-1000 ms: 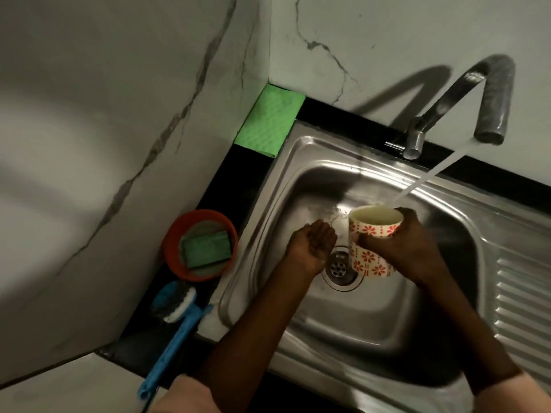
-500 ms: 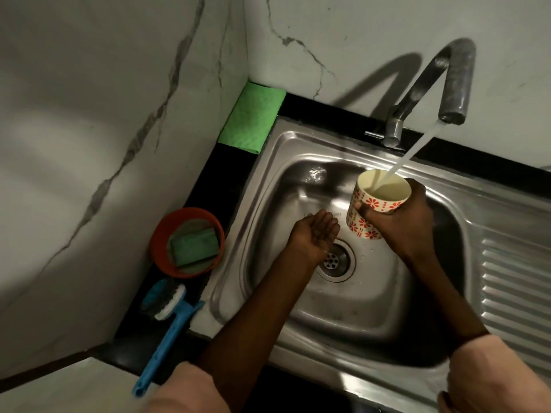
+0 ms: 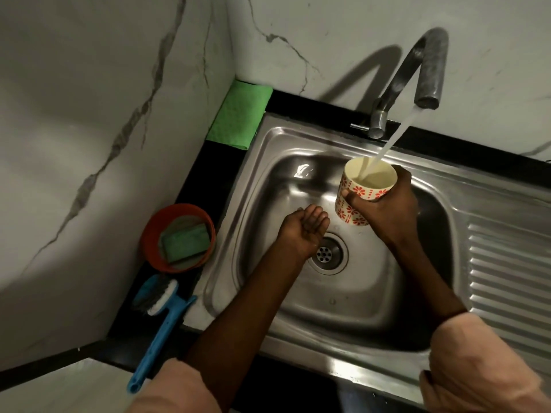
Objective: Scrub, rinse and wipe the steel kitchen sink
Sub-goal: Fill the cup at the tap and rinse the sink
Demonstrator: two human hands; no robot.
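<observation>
The steel sink (image 3: pixel 268 204) fills the middle of the view, its drain (image 3: pixel 326 254) at the bowl's centre. My right hand (image 3: pixel 387 204) grips a cream cup with red flowers (image 3: pixel 363 189), held upright and slightly tilted under the tap (image 3: pixel 426 70). Water streams from the spout into the cup. My left hand (image 3: pixel 304 231) hovers over the bowl just left of the drain, palm up and fingers loosely cupped, holding nothing.
A folded green cloth (image 3: pixel 238 114) lies at the sink's back left corner. An orange bowl (image 3: pixel 152 239) holding a green sponge (image 3: pixel 185 242) and a blue-handled brush (image 3: pixel 161 317) sit on the black counter to the left. The ribbed drainboard (image 3: pixel 507 278) lies to the right.
My right hand has lifted the cup up and back toward the spout, and the stream now falls inside it. The left hand stayed near the drain.
</observation>
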